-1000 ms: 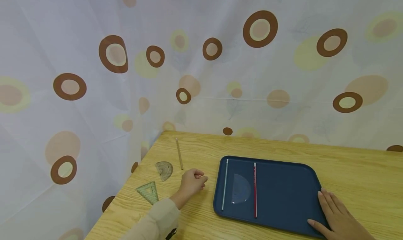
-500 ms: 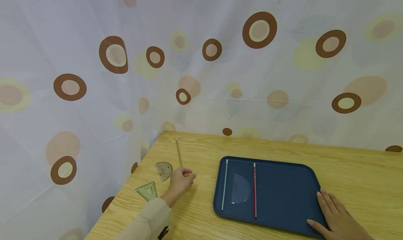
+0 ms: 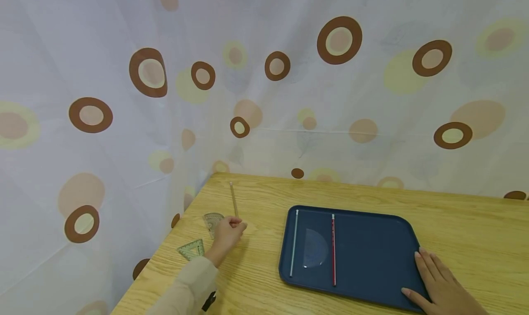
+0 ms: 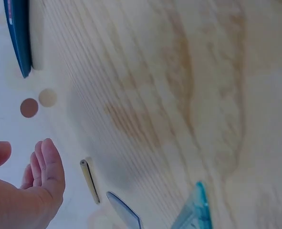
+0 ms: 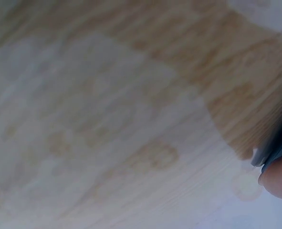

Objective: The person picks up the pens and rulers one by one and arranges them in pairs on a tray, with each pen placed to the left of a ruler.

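My left hand (image 3: 226, 236) hovers over the wooden table, its fingers loosely bent. In the left wrist view a gap parts its thumb from the fingers (image 4: 49, 164), with nothing between them. Just beyond it lies a plain wooden pencil (image 3: 233, 198), its near end hidden by the hand. A grey-brown protractor (image 3: 211, 221) is partly covered by the same hand, and a green triangular set square (image 3: 188, 249) lies nearer me. My right hand (image 3: 444, 285) rests with straight fingers on the right rim of a dark blue tray (image 3: 372, 250), thumb inside.
On the tray's left half lie a light teal pencil (image 3: 294, 241), a clear protractor (image 3: 316, 250) and a red pencil (image 3: 334, 255). A patterned curtain (image 3: 264, 99) hangs along the table's back and left edges.
My left hand has moved left, away from the tray and toward the wooden pencil and grey-brown protractor, now overlapping part of that protractor. The right hand has stayed on the tray's rim.
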{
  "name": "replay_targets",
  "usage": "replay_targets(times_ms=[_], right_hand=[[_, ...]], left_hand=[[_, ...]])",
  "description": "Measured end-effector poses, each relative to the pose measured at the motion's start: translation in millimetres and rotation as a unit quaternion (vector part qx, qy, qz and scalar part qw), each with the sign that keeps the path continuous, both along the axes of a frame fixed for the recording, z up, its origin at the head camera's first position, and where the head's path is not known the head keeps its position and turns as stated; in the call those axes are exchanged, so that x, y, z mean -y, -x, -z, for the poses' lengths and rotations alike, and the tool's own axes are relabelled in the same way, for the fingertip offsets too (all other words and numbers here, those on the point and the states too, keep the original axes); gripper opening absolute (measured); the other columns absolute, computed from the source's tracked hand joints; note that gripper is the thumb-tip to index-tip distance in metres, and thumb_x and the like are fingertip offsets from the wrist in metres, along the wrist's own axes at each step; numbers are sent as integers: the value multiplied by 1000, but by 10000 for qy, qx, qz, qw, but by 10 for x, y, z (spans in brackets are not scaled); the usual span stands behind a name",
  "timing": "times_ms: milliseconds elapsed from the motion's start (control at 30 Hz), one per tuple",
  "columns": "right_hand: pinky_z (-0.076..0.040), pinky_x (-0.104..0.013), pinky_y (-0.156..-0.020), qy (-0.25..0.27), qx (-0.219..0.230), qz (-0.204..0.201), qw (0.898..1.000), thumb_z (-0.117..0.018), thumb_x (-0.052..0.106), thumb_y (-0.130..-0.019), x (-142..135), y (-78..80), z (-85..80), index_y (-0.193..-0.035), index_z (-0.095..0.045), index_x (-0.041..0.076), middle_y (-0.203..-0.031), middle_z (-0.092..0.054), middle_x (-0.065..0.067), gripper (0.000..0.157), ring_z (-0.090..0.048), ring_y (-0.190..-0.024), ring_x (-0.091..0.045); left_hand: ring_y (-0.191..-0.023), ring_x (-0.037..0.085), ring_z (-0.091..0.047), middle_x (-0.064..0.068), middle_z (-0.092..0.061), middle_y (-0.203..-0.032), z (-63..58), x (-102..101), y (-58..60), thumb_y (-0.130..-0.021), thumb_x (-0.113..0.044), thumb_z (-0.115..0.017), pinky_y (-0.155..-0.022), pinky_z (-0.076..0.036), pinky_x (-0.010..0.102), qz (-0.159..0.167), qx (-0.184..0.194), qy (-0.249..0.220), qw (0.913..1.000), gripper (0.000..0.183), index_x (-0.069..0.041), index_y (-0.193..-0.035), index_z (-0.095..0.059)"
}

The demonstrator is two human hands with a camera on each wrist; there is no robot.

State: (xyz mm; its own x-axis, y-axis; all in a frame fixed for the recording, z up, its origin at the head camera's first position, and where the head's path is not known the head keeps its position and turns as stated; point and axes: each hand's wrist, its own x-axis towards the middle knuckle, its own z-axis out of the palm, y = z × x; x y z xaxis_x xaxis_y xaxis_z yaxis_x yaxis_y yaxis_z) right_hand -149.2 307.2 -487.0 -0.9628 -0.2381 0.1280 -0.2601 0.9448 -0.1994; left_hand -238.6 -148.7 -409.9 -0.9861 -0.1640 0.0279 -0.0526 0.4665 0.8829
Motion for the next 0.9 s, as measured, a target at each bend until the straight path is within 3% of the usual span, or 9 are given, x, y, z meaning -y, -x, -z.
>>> replay_targets(times_ms=[267,633,900], right_hand=[[35,-17,-91,1,-26,14,10000,-53,44,-91,4,-5,0,-143,-4,-14,-144,-15,-41,92,36,-132,-20],[36,-16,-89,123,101,-30,9999,-53,44,-91,-7,16,11,-142,-5,-15,-143,-16,-41,91,33,-134,-29],[35,-16,-90,66,44,-37,10000,-53,44,-91,-26,26,35,-142,-4,-15,-143,-17,-41,92,33,-134,-29]], left_hand=[[-65,13,-55,11,-60,-81,-17,131,30,-86,-13,-62,-56,-47,22,-334,59,210,9992,27,9,-101,-60],[-77,25,-60,20,-62,-89,13,298,139,-83,-9,-62,-66,-52,32,-895,-154,626,9939,26,11,-99,-61],[-95,37,-59,25,-61,-103,-20,368,177,-84,-9,-54,-82,-51,44,-1049,146,342,9938,30,12,-105,-57]])
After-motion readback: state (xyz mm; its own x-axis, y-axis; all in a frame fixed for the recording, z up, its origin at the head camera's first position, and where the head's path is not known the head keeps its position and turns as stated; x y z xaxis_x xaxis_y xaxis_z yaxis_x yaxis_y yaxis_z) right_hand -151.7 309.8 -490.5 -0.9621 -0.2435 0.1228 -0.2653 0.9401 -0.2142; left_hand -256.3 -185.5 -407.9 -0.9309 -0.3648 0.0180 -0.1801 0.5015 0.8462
